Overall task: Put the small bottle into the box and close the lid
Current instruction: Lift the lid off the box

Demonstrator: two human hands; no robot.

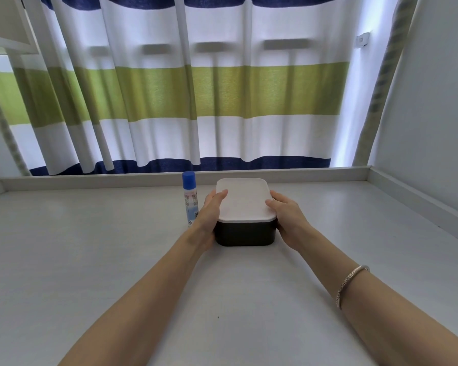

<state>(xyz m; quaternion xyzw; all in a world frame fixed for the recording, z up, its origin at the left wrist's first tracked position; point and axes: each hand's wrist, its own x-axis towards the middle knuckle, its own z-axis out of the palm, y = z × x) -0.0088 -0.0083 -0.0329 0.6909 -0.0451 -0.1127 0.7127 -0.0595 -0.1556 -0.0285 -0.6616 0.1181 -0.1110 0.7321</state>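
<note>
A black square box with a white lid sitting on top stands on the white table, near its far edge. My left hand grips the box's left side, thumb on the lid's edge. My right hand grips the right side, fingers touching the lid's rim. The small bottle, clear with a blue cap, stands upright just left of the box, behind my left hand; its lower part is partly hidden by the hand.
A raised white ledge runs along the table's back and right side. Striped curtains hang behind it. A wall closes the right side. A bracelet sits on my right forearm.
</note>
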